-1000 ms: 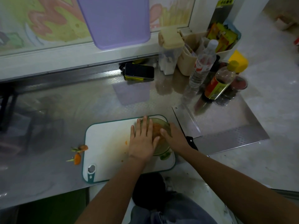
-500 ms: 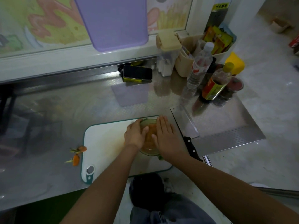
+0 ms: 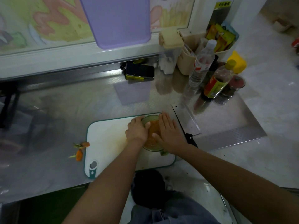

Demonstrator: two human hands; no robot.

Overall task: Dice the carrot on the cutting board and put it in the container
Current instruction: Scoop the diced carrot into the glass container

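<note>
On one cutting board (image 3: 106, 143), one container (image 3: 152, 148), left hand (image 3: 136, 131) grip grasping it, right hand (image 3: 168, 131) grip released

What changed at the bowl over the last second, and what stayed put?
The left hand, flat with spread fingers a second ago, curled onto the left rim of the glass bowl. The right hand slid farther along the bowl's right side, fingers straight. The bowl stays on the cutting board, cleaver to its right, carrot ends to its left.

White cutting board (image 3: 106, 139) with teal rim, orange carrot dice (image 3: 153, 133), lilac board (image 3: 116, 20), yellow-capped bottle (image 3: 218, 81)
</note>
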